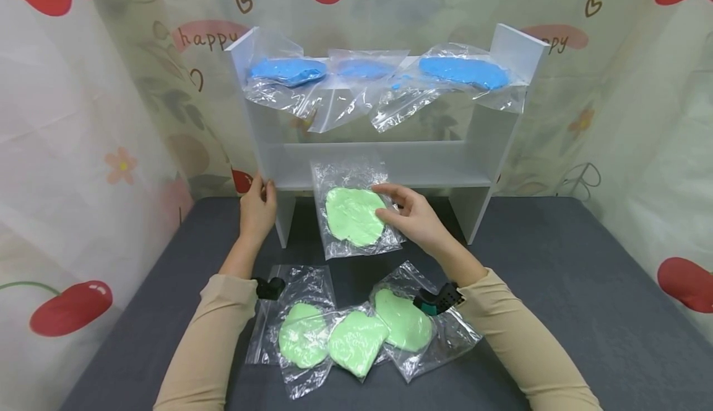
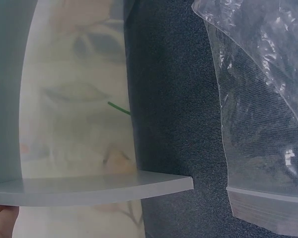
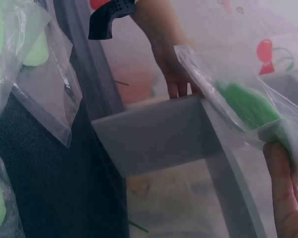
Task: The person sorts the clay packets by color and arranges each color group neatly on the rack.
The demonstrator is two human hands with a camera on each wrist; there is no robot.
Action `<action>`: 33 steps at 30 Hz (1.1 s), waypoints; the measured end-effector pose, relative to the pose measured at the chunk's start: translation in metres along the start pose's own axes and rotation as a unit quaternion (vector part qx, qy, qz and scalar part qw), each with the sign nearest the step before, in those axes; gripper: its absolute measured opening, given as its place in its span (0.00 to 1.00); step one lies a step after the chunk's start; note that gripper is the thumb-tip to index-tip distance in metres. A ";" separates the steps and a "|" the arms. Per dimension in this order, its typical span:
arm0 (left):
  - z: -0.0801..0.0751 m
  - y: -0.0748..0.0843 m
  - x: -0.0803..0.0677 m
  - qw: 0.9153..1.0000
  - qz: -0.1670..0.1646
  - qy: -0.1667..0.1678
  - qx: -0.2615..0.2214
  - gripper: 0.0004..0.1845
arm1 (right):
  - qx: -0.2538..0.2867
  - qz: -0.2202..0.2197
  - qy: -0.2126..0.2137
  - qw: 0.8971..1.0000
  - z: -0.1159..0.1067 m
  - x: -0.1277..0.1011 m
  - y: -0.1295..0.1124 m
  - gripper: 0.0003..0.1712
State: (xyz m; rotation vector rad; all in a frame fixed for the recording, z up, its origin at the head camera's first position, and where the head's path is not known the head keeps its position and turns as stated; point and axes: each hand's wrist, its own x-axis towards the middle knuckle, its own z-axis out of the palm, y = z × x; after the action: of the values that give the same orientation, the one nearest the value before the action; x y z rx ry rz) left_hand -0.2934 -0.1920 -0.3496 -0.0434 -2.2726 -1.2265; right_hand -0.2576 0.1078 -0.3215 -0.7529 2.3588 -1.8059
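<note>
Head view shows the right hand (image 1: 414,216) pinching a clear plastic bag of flat green putty (image 1: 353,216) at the white shelf's (image 1: 390,163) lower ledge; the left hand (image 1: 258,203) grips the shelf corner. That slick bag could slide off.

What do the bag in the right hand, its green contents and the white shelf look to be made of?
Bag: thin clear plastic film, glossy and crinkled, with glare. Green contents: a soft, matte, flattened lump, probably clay or dough, with an uneven edge. White shelf: smooth, matte, flat boards, maybe plastic or painted board; the pictures leave that open. The right hand holds the bag.
</note>
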 end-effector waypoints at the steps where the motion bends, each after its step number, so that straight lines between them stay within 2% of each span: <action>1: 0.000 0.000 0.000 1.000 0.000 -0.001 0.000 0.21 | 0.000 0.002 0.003 1.000 0.001 0.001 0.000 0.27; 17: 0.000 -0.002 0.001 1.000 0.006 -0.012 -0.012 0.20 | 0.016 0.011 0.089 0.996 0.016 0.021 -0.001 0.22; 33: -0.001 -0.001 0.000 1.000 0.003 -0.013 -0.011 0.21 | 0.044 0.039 0.124 0.991 0.027 0.040 -0.003 0.21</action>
State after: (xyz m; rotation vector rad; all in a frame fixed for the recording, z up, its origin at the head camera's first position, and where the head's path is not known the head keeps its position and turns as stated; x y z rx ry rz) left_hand -0.2930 -0.1927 -0.3502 -0.0743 -2.2800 -1.2564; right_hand -0.2819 0.0664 -0.3181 -0.4421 2.3932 -2.0590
